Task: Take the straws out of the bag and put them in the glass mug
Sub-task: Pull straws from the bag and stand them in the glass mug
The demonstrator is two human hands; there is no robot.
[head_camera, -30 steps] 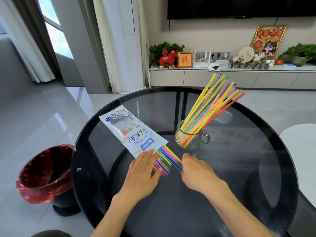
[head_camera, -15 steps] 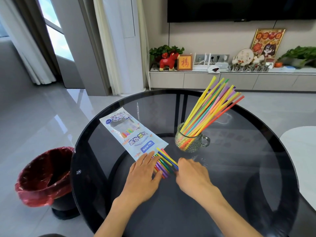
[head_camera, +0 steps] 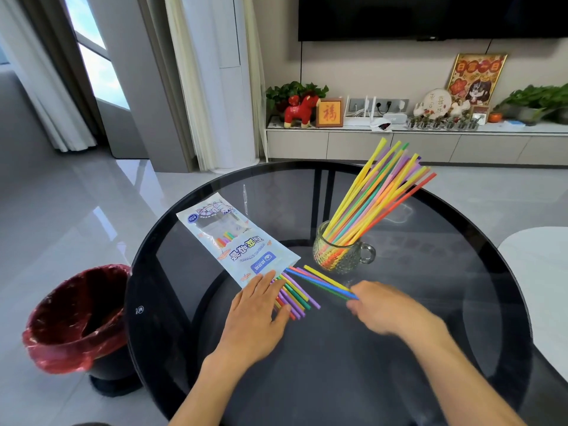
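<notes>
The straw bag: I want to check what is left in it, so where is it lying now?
The straw bag lies left of centre on the glass table, left of the glass mug, its open end under the left hand.

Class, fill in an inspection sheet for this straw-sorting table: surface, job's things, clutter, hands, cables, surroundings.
Surface: round dark glass table.
Job's things: straw bag lying flat; straw ends sticking out; glass mug holding many straws.
Clutter: nothing seen.
Hands: left hand flat on the straw ends; right hand blurred, grip on a few straws.
Cables: nothing seen on the table.
Surroundings: red-lined bin, TV cabinet.
</notes>
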